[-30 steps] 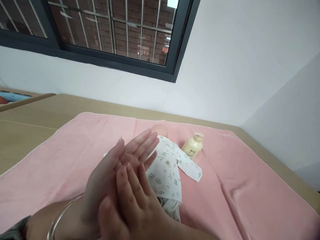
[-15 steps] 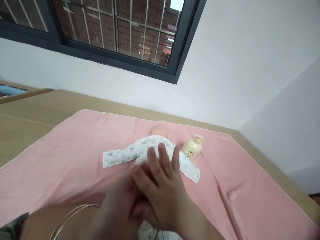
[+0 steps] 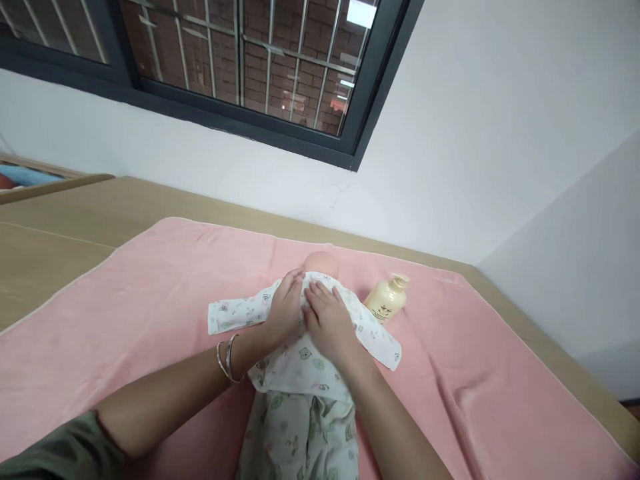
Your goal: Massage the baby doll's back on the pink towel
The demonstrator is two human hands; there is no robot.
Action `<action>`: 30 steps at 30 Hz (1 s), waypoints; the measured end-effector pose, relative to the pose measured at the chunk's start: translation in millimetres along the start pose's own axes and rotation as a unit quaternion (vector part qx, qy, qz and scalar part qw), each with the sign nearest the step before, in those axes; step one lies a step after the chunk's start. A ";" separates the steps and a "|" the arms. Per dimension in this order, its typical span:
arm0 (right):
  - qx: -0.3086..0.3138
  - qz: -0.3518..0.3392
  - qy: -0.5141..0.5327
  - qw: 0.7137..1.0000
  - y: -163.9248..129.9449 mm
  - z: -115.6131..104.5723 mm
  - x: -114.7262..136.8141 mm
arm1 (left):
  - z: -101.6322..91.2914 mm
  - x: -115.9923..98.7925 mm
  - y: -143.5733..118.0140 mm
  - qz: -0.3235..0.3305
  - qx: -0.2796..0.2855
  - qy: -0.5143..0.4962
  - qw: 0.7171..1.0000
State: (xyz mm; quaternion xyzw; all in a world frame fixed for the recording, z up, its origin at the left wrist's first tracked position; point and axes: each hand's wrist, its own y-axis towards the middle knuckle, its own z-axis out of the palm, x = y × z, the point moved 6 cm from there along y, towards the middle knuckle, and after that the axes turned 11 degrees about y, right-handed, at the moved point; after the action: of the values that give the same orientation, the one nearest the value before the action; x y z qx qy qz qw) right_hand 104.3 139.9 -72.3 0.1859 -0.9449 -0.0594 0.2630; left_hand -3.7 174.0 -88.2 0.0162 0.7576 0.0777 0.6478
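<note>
Your left hand (image 3: 285, 307) lies flat, palm down, fingers together; your right hand (image 3: 327, 320) rests flat just beside it. Both forearms reach forward.

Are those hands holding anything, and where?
Nothing is gripped: the left hand and right hand lie flat on the doll, on its chest near the neck.

A doll (image 3: 305, 373) lies on a towel (image 3: 125, 300) on the table (image 3: 60, 227); both hands (image 3: 307, 313) rest side by side on its chest, a bottle (image 3: 386, 298) to its right.
</note>
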 end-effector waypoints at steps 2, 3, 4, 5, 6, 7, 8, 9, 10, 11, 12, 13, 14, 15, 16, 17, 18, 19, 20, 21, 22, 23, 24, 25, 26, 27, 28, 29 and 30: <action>-0.020 0.061 0.002 0.998 3.0 -7.8 -14.0 | 2.4 8.3 1.1 -0.002 0.004 0.024 1.000; -0.030 0.096 -0.005 0.995 2.8 -10.6 -19.3 | 3.0 10.7 1.7 0.005 0.007 0.038 0.999; -0.037 0.132 -0.017 0.990 1.4 -12.0 -22.8 | 3.4 12.7 2.5 0.016 0.009 0.055 0.998; -0.040 0.165 -0.033 0.985 -1.1 -12.1 -24.1 | 3.6 14.4 3.8 0.030 0.010 0.077 0.997; -0.038 0.187 -0.050 0.980 -4.0 -10.9 -22.9 | 4.2 15.5 5.2 0.051 0.010 0.106 0.993; -0.033 0.192 -0.066 0.979 -6.4 -8.7 -19.1 | 5.4 15.8 6.6 0.080 0.012 0.141 0.987; -0.026 0.177 -0.079 0.981 -7.9 -6.0 -13.2 | 7.4 15.9 7.8 0.112 0.017 0.178 0.977; -0.019 0.147 -0.086 0.985 -8.3 -3.3 -6.5 | 10.0 16.0 8.6 0.143 0.023 0.213 0.966; -0.011 0.111 -0.084 0.990 -7.9 -1.1 -0.7 | 12.5 16.6 9.0 0.168 0.029 0.243 0.955; -0.004 0.079 -0.075 0.994 -6.8 0.2 3.0 | 14.5 17.7 9.2 0.184 0.033 0.264 0.946; 0.003 0.057 -0.060 0.997 -5.2 0.3 3.6 | 15.7 19.0 9.2 0.192 0.032 0.277 0.941; 0.008 0.053 -0.043 0.998 -3.0 -0.7 0.6 | 16.0 20.4 9.0 0.195 0.027 0.284 0.938; 0.009 0.065 -0.029 0.997 -0.6 -2.7 -5.1 | 15.9 21.4 8.4 0.198 0.022 0.288 0.937; 0.005 0.085 -0.019 0.996 1.5 -5.2 -12.1 | 15.9 22.1 7.5 0.202 0.018 0.290 0.935; -0.003 0.110 -0.015 0.994 3.0 -7.8 -18.8 | 16.1 22.5 6.5 0.208 0.016 0.292 0.933; -0.011 0.134 -0.017 0.991 3.6 -9.7 -24.1 | 16.3 22.7 5.6 0.216 0.015 0.293 0.931; -0.018 0.155 -0.025 0.987 3.2 -10.6 -27.3 | 16.5 22.9 4.9 0.222 0.016 0.293 0.930; -0.024 0.172 -0.038 0.984 1.8 -10.4 -28.1 | 16.5 23.2 4.6 0.226 0.015 0.294 0.929; -0.029 0.184 -0.053 0.981 -0.3 -9.3 -26.8 | 16.3 23.6 4.8 0.228 0.014 0.294 0.928; -0.033 0.189 -0.070 0.979 -2.7 -7.7 -23.6 | 16.2 24.1 5.3 0.229 0.013 0.296 0.927; -0.038 0.183 -0.087 0.978 -4.8 -6.0 -18.9 | 16.0 24.4 6.1 0.230 0.013 0.297 0.927; -0.042 0.166 -0.100 0.980 -6.3 -4.4 -13.2 | 16.0 24.6 6.9 0.231 0.014 0.299 0.926; -0.044 0.141 -0.106 0.983 -6.8 -3.3 -7.7 | 16.0 24.7 7.8 0.233 0.016 0.300 0.925; -0.042 0.112 -0.102 0.988 -6.5 -2.6 -3.3 | 16.0 24.7 8.6 0.233 0.018 0.300 0.925; -0.035 0.086 -0.091 0.992 -5.5 -2.6 -1.2 | 15.8 24.7 9.1 0.233 0.018 0.300 0.925; -0.025 0.071 -0.071 0.995 -3.9 -3.4 -2.0 | 15.7 24.5 9.2 0.232 0.019 0.300 0.925; -0.014 0.071 -0.049 0.996 -2.0 -5.1 -6.0 | 15.7 24.1 8.5 0.231 0.019 0.303 0.924; -0.007 0.085 -0.027 0.996 0.0 -7.6 -12.6 | 16.1 23.4 7.0 0.232 0.019 0.309 0.922; -0.005 0.107 -0.010 0.994 1.8 -10.4 -20.5 | 16.8 22.3 4.6 0.234 0.017 0.319 0.918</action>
State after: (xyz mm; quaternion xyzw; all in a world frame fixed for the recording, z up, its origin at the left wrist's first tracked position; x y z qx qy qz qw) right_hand 125.4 149.3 -72.7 0.0814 -0.9615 -0.0374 0.2598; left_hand 8.9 183.0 -111.9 0.1784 0.9000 0.2150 0.3347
